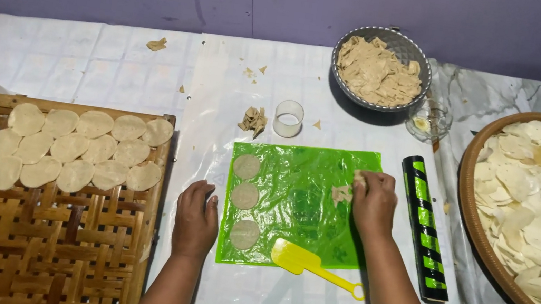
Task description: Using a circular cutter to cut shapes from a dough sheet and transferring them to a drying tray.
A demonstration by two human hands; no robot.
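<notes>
right hand (373,202): I pinch the dough scraps (341,194) mid-frame; lift slow, so they don't tear.
left hand (195,219): fingers spread flat beside the green sheet (298,204), holding nothing.

White plastic sheet (121,69): green mat (299,197), woven tray (29,239).

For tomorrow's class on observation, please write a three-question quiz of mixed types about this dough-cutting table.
1. How many dough rounds lie on the green sheet?
2. True or false: the right hand holds the yellow scraper.
3. Which stands right of the green sheet? A) woven bamboo tray B) black-and-green roller C) clear ring cutter

Key: 1) three; 2) false, it pinches dough scraps; 3) B
</notes>
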